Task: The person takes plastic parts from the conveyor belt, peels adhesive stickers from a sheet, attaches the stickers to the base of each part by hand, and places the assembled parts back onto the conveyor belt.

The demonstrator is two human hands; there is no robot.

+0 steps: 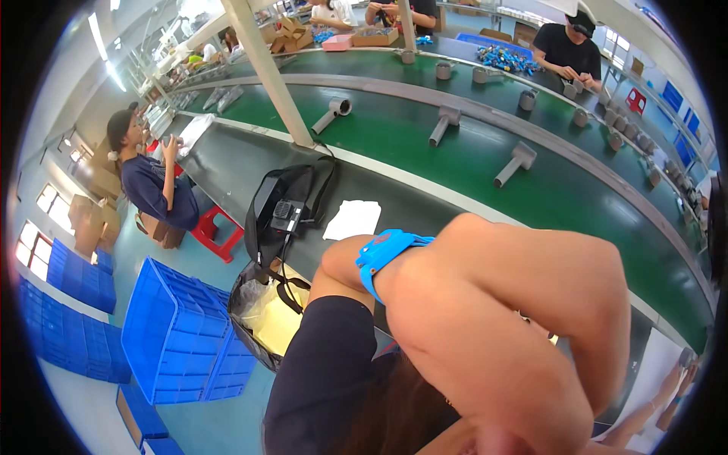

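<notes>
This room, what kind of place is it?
Most likely a factory assembly line: a long green conveyor belt carries grey hairdryer-shaped parts, people sit working beside it, and blue plastic crates are stacked on the floor.

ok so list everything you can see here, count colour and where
conveyor belt: one, green, curving across the upper middle
grey handle-shaped parts: three lying on the belt, more small grey pieces along its far edge
white sheet: one, on the dark bench
black bag: one, on the bench edge by a sloping post
blue crates: a stack, lower left floor
red stool: one, beside a seated person in dark blue
other workers: several, far side of the belt
own arm: one, bent across the centre, blue band; hands not visible
</notes>
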